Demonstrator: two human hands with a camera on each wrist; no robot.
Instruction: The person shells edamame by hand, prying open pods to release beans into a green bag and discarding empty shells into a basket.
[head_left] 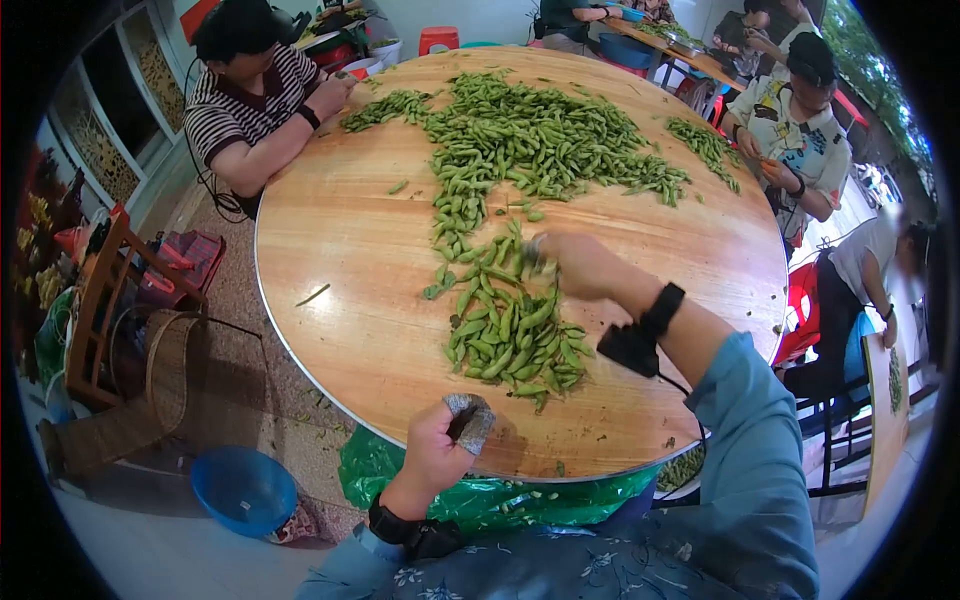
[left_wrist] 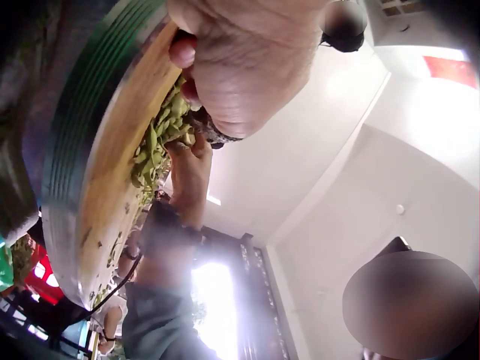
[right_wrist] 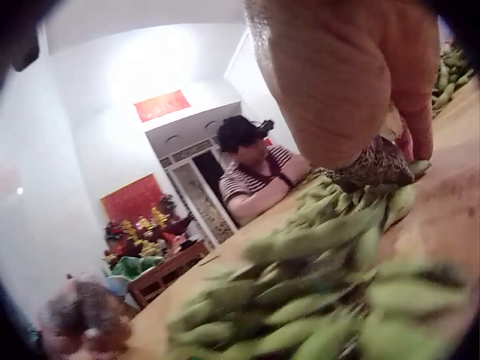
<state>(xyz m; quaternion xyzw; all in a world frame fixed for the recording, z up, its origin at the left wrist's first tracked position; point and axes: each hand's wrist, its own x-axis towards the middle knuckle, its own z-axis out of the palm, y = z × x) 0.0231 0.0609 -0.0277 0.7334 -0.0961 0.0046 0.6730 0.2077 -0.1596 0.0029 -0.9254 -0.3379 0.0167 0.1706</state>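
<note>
Many green pods (head_left: 515, 335) lie between the left hand (head_left: 437, 440) and right hand (head_left: 583, 266).

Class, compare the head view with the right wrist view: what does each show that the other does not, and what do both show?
Only the head view shows the blue basin beside the table and the red stool at the far side.

Only the right wrist view shows the red banner high on the wall.

Both show the table, green pods on it, the right hand and a person in a striped shirt.
</note>
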